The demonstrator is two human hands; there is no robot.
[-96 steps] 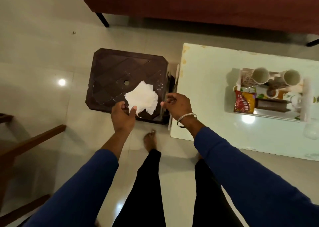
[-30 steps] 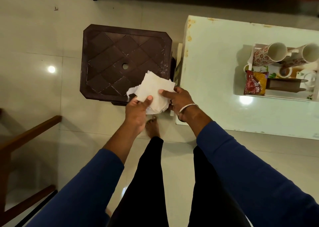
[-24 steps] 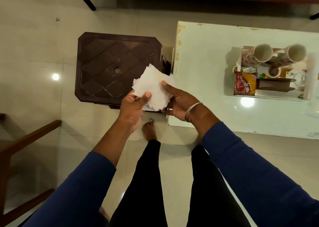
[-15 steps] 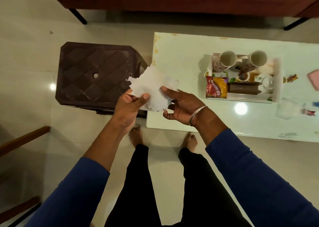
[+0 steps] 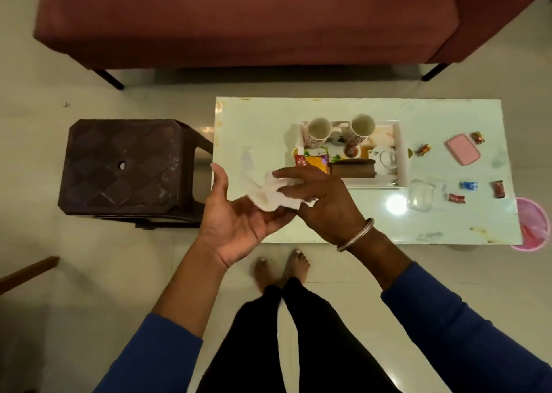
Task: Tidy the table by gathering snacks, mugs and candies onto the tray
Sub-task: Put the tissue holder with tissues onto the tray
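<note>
Left hand has let go and lies wide, palm up; my right hand now crumples the tissue alone; candies near the table's right edge await the tray.

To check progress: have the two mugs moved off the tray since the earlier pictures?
No. Both mugs stand at the tray's far edge, above the snack packet, as before; only the camera shifted.
</note>
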